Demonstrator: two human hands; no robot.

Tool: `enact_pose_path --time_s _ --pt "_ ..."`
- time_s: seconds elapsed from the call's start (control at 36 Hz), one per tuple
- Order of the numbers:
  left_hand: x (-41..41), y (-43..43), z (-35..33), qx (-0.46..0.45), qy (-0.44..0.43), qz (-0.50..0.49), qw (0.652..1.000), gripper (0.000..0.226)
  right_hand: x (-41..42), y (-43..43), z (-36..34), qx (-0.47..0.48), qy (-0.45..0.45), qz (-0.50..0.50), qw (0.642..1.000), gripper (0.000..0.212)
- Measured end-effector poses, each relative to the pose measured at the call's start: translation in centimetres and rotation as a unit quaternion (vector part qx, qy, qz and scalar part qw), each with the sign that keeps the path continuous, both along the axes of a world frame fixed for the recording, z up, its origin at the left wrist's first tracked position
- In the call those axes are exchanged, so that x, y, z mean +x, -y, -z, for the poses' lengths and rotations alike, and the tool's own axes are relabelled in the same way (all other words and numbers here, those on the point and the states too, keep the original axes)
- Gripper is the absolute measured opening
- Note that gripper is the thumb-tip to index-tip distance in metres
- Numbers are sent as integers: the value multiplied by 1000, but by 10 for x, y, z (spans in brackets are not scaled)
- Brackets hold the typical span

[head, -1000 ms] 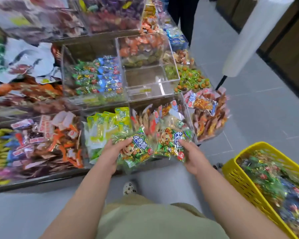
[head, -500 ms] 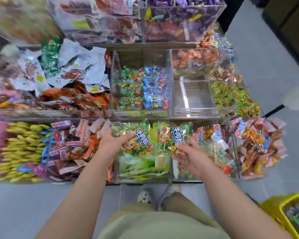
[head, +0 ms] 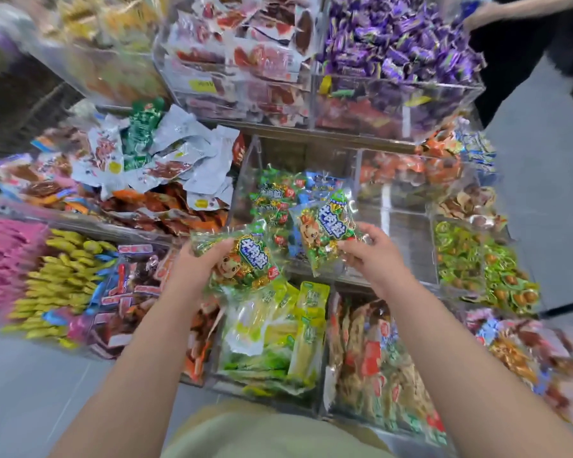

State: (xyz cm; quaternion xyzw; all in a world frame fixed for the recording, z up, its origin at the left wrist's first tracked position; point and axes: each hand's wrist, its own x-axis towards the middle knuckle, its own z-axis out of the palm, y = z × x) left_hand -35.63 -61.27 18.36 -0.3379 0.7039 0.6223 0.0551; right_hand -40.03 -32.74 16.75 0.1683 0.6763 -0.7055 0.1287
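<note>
- left hand (head: pixel 196 262) grips a clear crinkly snack bag printed green with a cartoon face (head: pixel 242 259), fingers curled round its edge, above the yellow-green packet bin (head: pixel 272 335).
- right hand (head: pixel 374 256) pinches a second matching green snack bag (head: pixel 325 226) over the clear acrylic bin (head: pixel 407 226).

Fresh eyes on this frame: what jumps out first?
Centre frame, the left hand grips the left bag and the right hand holds the right bag, both green with a cartoon mascot. Top right, a clear bin heaped with purple sweets; far left, pink packets and yellow packets.
</note>
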Motion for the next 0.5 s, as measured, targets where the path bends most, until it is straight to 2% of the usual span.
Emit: enact_pose_path --time_s 0.06,0.08,0.11,0.19,0.25,0.33,0.39,0.44,0.5 --pt "-13 6 -5 0 -8 0 1000 151 -14 6 -4 5 6 14 1000 68" --pt "-20 8 -9 -10 -11 6 1000 151 -21 10 -5 3 6 26 1000 74" --pt "-27 11 -12 -24 -16 12 1000 149 -29 14 -6 1 0 41 999 70" --pt "-49 21 -21 -45 -40 38 997 128 -57 29 -6 11 -29 90 995 36" --pt "-65 27 -26 -56 -57 58 995 109 -76 40 -5 31 -37 100 994 29" --pt "-86 35 -33 -39 -37 77 996 108 -102 57 -8 47 -47 98 993 24" --pt "-98 40 -40 -13 -30 88 996 119 -121 69 -10 59 -61 98 992 24" --pt "-111 45 -47 -6 -43 95 995 128 -140 80 -9 69 -75 97 990 24" --pt "-126 50 -50 -3 -59 96 994 124 -158 88 -8 85 -80 88 989 23"
